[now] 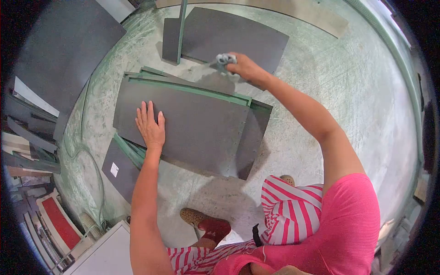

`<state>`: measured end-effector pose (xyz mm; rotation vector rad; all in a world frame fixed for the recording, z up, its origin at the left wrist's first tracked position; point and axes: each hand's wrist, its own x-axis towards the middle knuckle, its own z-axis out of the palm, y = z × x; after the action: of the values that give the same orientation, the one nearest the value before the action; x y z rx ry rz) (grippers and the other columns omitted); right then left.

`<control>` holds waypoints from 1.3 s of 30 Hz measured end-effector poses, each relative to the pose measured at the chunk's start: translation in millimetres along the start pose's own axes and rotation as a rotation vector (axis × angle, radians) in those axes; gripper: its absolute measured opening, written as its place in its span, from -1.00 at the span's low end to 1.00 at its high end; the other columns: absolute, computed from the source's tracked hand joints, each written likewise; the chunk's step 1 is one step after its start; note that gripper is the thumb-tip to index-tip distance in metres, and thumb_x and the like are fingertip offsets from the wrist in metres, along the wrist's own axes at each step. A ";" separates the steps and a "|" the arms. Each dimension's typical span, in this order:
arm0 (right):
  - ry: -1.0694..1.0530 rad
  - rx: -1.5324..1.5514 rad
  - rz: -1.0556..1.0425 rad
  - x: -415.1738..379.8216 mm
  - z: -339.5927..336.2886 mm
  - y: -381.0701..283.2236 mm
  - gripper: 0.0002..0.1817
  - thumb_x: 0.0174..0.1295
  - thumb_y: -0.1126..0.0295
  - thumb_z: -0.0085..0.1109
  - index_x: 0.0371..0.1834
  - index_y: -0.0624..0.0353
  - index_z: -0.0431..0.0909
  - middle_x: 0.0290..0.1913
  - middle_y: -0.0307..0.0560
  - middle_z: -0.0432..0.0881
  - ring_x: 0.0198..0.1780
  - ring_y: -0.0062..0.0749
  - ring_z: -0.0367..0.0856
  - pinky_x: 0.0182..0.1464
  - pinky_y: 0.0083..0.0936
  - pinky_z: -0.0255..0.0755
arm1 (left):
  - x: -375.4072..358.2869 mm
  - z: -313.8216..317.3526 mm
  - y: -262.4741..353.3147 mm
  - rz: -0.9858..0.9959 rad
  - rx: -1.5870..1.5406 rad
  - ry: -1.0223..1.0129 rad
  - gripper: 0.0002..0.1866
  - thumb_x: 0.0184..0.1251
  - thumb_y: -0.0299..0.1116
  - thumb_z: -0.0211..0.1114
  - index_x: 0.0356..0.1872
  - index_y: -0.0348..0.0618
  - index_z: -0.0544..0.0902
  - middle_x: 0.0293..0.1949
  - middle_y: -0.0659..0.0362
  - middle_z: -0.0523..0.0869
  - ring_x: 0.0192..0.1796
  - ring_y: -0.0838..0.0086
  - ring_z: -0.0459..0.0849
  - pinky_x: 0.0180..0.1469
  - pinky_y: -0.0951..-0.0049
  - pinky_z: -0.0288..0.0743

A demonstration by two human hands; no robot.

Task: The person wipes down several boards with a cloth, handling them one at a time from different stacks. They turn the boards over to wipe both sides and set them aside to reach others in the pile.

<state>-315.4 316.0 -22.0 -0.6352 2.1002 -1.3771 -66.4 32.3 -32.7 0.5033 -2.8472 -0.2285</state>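
My left hand (150, 127) lies flat with its fingers out on the top dark grey panel (197, 123). That panel has a green strip (188, 89) along its far edge and rests on other dark panels (253, 146), stacked askew. Past the far edge of the stack, my right hand (243, 66) is closed around a small grey hand tool (225, 59). The tool is blurred by motion, and I cannot make out its exact kind. It is held above the floor and apart from the stack.
More dark panels (238, 34) lie at the back, beside an upright narrow board (180, 36). A large dark panel (68, 50) leans at the left, with offcuts (32, 123) below it. A thin hose (94, 165) runs over the concrete floor (366, 105).
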 end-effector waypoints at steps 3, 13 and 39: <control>0.269 -0.370 -0.004 19.5 -37.1 11.4 -0.53 0.06 0.27 0.20 0.10 0.08 0.50 -0.08 0.14 0.65 -0.09 -0.01 0.64 -0.02 -0.27 0.51 | -0.7 2.4 -2.6 -0.029 -0.008 -0.027 -0.44 0.40 -0.09 0.04 0.39 0.01 0.30 0.44 0.03 0.19 0.47 0.01 0.09 0.42 -0.09 -0.04; 0.081 -0.450 0.145 -1.7 -22.6 28.4 -0.55 0.07 0.29 0.20 0.07 0.12 0.49 -0.06 0.16 0.63 -0.06 0.05 0.61 -0.01 -0.16 0.50 | -0.6 3.9 -4.7 -0.036 0.003 -0.033 -0.44 0.41 -0.07 0.02 0.39 0.03 0.30 0.45 0.04 0.18 0.47 0.02 0.10 0.42 -0.09 -0.04; 0.176 -0.602 -0.310 35.1 -10.7 0.4 -0.45 0.06 0.47 0.22 0.21 -0.06 0.43 0.13 0.04 0.52 0.17 0.02 0.45 0.21 -0.17 0.38 | 3.9 -12.4 7.8 0.000 -0.019 -0.046 -0.46 0.43 -0.14 0.01 0.37 -0.10 0.30 0.42 -0.08 0.21 0.43 -0.10 0.13 0.42 -0.03 -0.05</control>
<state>-348.5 300.6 -25.3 -1.1523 2.6678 -0.9557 -69.2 36.8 -18.5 0.5005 -2.8870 -0.2697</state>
